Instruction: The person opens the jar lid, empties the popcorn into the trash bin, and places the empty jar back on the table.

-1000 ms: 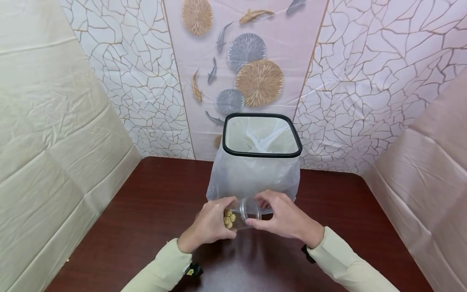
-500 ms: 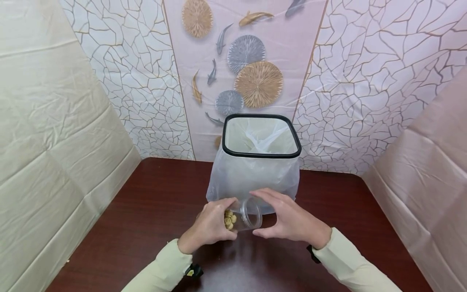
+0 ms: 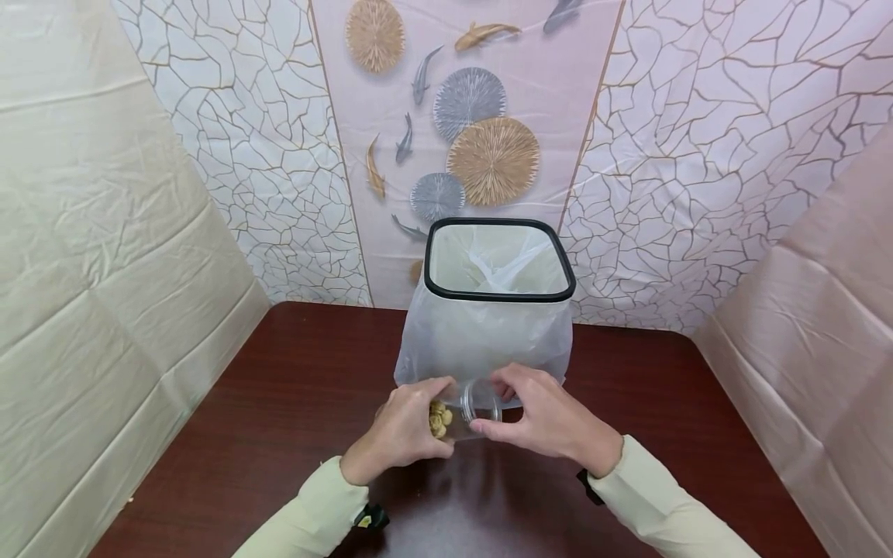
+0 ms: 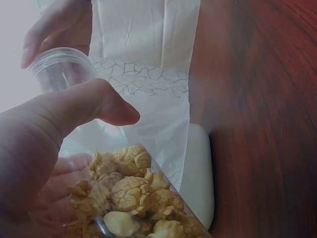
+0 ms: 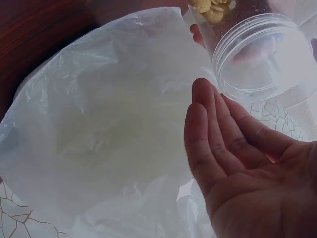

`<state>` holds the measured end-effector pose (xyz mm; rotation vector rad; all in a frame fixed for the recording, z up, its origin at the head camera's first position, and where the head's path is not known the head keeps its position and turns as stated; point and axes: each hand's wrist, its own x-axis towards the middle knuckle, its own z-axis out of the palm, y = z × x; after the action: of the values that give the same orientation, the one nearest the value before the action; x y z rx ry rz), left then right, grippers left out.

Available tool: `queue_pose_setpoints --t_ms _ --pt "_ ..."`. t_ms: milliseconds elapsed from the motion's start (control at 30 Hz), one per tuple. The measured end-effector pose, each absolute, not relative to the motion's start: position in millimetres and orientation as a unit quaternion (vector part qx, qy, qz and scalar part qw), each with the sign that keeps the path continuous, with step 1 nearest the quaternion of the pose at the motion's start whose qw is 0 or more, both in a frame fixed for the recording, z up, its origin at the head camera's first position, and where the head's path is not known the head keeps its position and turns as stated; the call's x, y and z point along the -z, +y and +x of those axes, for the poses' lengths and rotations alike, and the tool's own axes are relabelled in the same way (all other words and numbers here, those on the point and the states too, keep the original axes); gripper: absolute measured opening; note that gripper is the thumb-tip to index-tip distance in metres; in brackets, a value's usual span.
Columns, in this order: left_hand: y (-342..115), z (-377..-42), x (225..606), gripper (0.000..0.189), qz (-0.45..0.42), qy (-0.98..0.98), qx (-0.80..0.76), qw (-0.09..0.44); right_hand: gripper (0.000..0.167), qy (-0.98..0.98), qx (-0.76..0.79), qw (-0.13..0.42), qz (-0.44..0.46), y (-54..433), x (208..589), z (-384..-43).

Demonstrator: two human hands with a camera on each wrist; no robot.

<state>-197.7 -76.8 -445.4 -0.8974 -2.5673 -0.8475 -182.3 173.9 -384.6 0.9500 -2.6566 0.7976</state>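
Clear jar [image 3: 456,422] of tan popcorn [image 4: 133,193] tilts sideways, left grip [image 3: 405,422] holding its body, right grip [image 3: 543,412] curled about its rim [image 5: 232,37].

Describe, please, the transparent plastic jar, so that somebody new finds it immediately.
Start at the white bin with a squarish black rim, standing on the glossy red-brown table. On its near side, the person's bare left hand holds the transparent plastic jar sideways, its round ridged end toward the bare right hand. Golden popcorn-like clumps inside set it apart from the bin.
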Motion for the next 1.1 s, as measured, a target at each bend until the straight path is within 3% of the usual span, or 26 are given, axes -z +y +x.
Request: queue_pose_setpoints --t_ms 200,433,600,867,1100 --pt "-76.4 -198.2 444.7 0.074 -0.311 -0.892 0.295 0.146 0.059 -0.887 -0.269 0.109 0.358 175.7 382.9 -185.0" --pt "-77.2 -199.3 444.9 0.075 -0.312 -0.890 0.298 0.145 0.079 -0.857 -0.258 0.130 0.426 180.8 380.7 -186.5" --pt "-77.3 -200.6 445.6 0.074 -0.317 -0.888 0.302 0.143 0.088 -0.866 -0.252 0.138 0.409 182.6 378.2 -185.2" --pt "-77.4 -200.5 446.0 0.072 -0.316 -0.888 0.302 0.145 0.064 -0.905 -0.275 0.097 0.310 177.7 377.4 -181.9" --pt "-76.6 -198.9 445.3 0.073 -0.313 -0.887 0.309 0.137 0.050 -0.914 -0.274 0.054 0.295 174.0 380.2 -183.0"
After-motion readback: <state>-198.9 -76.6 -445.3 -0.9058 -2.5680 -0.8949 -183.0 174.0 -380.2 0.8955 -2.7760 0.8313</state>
